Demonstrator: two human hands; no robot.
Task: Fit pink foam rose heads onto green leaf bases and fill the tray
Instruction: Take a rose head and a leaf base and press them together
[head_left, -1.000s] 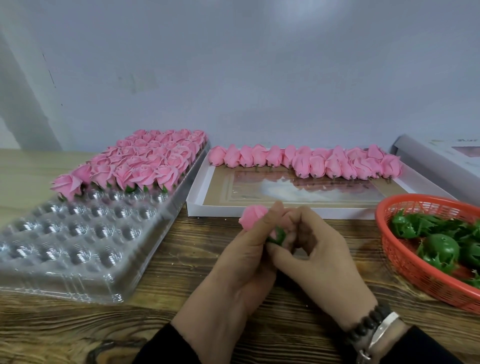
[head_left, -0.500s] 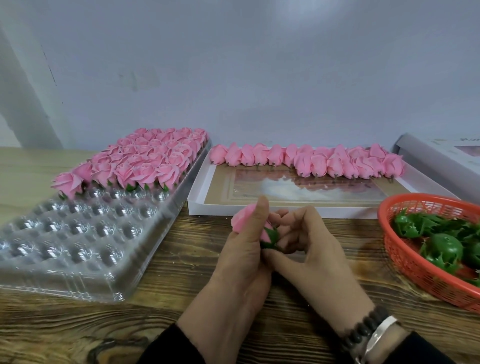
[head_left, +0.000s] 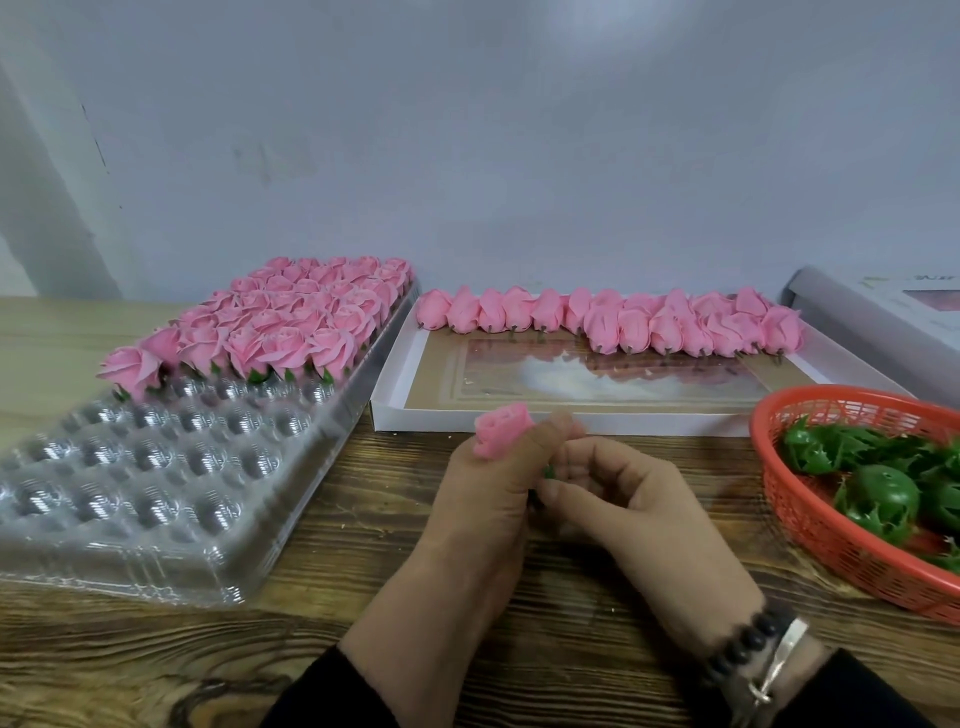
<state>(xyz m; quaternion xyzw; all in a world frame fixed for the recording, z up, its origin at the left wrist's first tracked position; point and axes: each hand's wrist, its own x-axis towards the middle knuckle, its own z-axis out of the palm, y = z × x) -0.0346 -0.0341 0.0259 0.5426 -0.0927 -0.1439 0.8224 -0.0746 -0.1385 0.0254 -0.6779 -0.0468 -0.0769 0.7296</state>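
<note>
A big wooden table (head_left: 156, 675) is sitting in front of a plain pale wall (head_left: 467, 130). On its left side a clear plastic tray (head_left: 130, 483) is lying flat. Its far half is holding rows of finished pink roses (head_left: 291, 317), and the near cups are showing bare and shiny. Just beside it, a flat white box (head_left: 571, 422) is lying with a row of loose pink rose heads (head_left: 613, 322) along its far edge. At the right, a red basket (head_left: 810, 525) is holding green leaf bases (head_left: 878, 499). Another white box (head_left: 883, 312) is peeking in at the far right.

Near the middle, over the table, the person is bringing both hands together. The left hand (head_left: 467, 530) is gripping one pink rose head (head_left: 501, 431), with the thumb pressed along it and the flower poking out above. The right hand (head_left: 639, 525) is curling its fingers in against the bottom of that rose, where a small bit of a green base (head_left: 548, 472) is showing between the two hands. The right hand seems to be pinching that green bit. The right wrist is wearing a dark bead bracelet (head_left: 743, 644) and a silver bangle (head_left: 779, 660).
</note>
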